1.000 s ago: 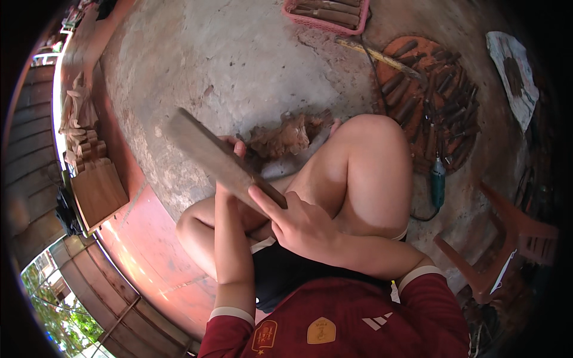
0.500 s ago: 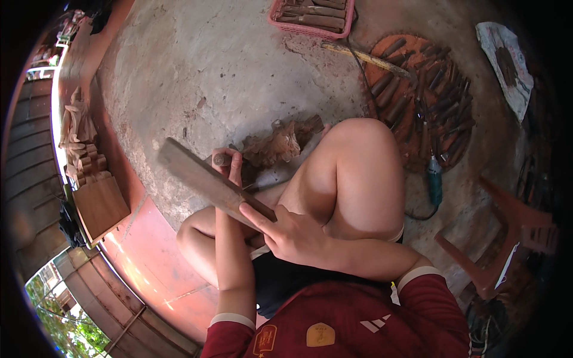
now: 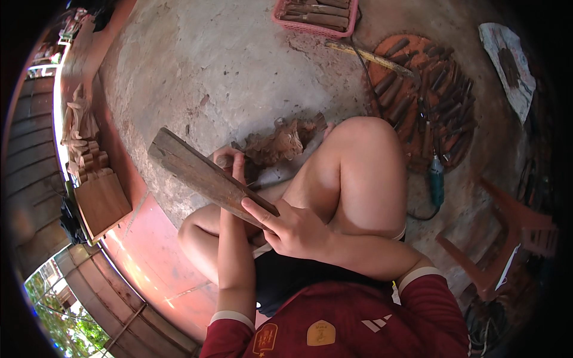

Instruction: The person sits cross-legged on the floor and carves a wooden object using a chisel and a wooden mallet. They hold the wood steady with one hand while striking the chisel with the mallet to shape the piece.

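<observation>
My right hand is closed round the narrow end of a long, flat wooden mallet, its index finger stretched along the wood. The mallet slants up to the left, its broad end in the air above the concrete. Behind it, my left hand grips an upright chisel by its round wooden handle; the blade is hidden. Just right of that hand lies a rough, carved piece of brown wood, on the floor beside my bent legs. A foot partly shows at its right end.
A pink basket of wooden-handled tools stands at the far side. Right of my knee, several chisels lie on a round reddish mat, with a yellow-handled hammer-like tool across its edge. A teal-handled corded tool lies nearby. Carved wood stands left.
The mallet's broad end has risen slightly and shifted left, and its face has turned more into view. My left hand keeps its grip beside the carved wood, nearly unmoved.
</observation>
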Motion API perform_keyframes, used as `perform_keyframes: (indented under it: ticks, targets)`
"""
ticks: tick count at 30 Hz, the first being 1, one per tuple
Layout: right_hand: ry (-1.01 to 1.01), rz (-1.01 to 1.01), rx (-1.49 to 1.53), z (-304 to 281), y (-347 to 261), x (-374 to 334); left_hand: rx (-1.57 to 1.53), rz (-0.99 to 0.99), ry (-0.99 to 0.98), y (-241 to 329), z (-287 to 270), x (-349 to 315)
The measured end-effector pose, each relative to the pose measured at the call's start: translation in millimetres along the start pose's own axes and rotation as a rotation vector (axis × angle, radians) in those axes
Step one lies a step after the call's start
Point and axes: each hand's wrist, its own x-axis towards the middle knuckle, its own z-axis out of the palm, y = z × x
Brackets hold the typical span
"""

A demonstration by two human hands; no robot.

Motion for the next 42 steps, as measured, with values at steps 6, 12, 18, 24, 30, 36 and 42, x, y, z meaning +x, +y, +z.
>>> perform_keyframes:
  ticks: [6, 12, 18, 24, 30, 36, 42]
  targets:
    - [-0.012, 0.043, 0.042, 3, -5, 1, -0.165, 0.066, -0.057, -1, -29, 15]
    - [-0.033, 0.033, 0.123, 10, -10, -3, -0.252, -0.109, -0.089, 22, -8, 3]
    - [-0.069, 0.05, 0.111, 11, -10, -6, -0.197, -0.018, -0.084, 23, -7, 3]
    - [-0.079, 0.087, 0.112, 8, -9, -4, -0.095, -0.052, -0.064, 19, -6, 5]
    - [-0.03, 0.098, 0.088, 2, -8, -5, -0.082, -0.045, -0.072, 20, 1, 6]
    - [-0.166, 0.236, 0.033, -16, -11, -1, -0.181, -0.101, -0.098, -10, -11, 7]
    - [0.068, 0.074, 0.031, -7, -6, -1, -0.076, -0.104, -0.035, 0, -4, 3]
